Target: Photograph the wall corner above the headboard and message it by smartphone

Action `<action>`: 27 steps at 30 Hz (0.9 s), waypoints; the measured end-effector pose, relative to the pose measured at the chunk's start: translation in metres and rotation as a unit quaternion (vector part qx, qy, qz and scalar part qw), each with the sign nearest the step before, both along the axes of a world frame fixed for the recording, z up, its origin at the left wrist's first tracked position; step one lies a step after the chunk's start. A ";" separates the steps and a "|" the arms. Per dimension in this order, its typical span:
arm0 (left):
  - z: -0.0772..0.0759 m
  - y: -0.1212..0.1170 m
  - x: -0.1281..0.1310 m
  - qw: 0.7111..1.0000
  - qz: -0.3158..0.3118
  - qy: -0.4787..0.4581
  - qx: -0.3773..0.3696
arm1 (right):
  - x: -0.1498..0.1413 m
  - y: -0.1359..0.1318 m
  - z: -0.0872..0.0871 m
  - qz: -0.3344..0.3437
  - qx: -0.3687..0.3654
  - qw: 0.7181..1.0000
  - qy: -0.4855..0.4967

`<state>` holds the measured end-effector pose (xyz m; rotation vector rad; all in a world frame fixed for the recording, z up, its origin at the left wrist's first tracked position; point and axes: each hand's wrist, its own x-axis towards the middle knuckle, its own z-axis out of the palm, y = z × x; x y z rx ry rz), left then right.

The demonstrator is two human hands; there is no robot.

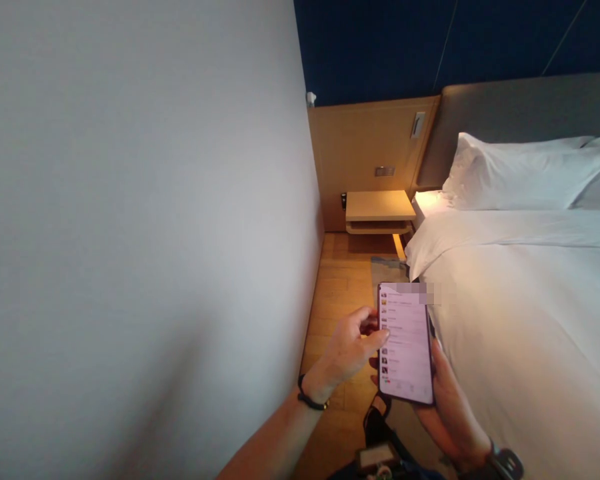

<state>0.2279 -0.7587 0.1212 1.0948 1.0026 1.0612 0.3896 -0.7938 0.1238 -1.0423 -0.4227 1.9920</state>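
A smartphone [407, 347] with a lit pinkish screen showing a list is held upright in front of me. My right hand [447, 403] cradles it from beneath and from the right side, fingers wrapped round its edge; a dark watch sits on that wrist. My left hand [347, 350] comes in from the left with fingers curled, the thumb touching the screen's left edge. A black band circles the left wrist.
A white wall [140, 233] fills the left. A bed [530, 320] with white sheets and pillows [520, 173] takes the right. A narrow strip of wooden floor [340, 287] runs between them to a lit wooden nightstand [379, 207]. A dark device [377, 453] hangs below the phone.
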 end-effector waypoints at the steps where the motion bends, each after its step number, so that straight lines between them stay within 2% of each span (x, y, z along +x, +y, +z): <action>1: 0.001 0.016 0.003 1.000 -0.001 0.007 0.003 | 0.002 0.016 0.002 -0.001 0.001 1.000 0.000; 5: 0.009 0.079 0.015 1.000 -0.009 0.013 0.006 | 0.015 0.077 0.007 -0.008 -0.008 1.000 0.005; 9: 0.011 0.127 0.019 1.000 -0.005 0.005 0.004 | 0.021 0.128 0.008 -0.007 -0.003 1.000 0.001; 14: 0.005 0.165 0.016 1.000 0.006 -0.007 -0.025 | 0.017 0.173 0.007 0.021 -0.017 1.000 -0.005; 18: 0.007 0.191 0.009 0.998 0.008 -0.031 -0.048 | 0.011 0.202 0.005 0.030 -0.031 0.999 -0.003; 21: 0.007 0.215 0.000 0.999 0.017 -0.014 -0.031 | 0.004 0.227 0.001 0.033 -0.029 0.999 0.008; 27: -0.007 0.281 -0.027 1.000 0.004 -0.010 0.014 | -0.023 0.291 -0.010 0.018 -0.007 1.000 0.024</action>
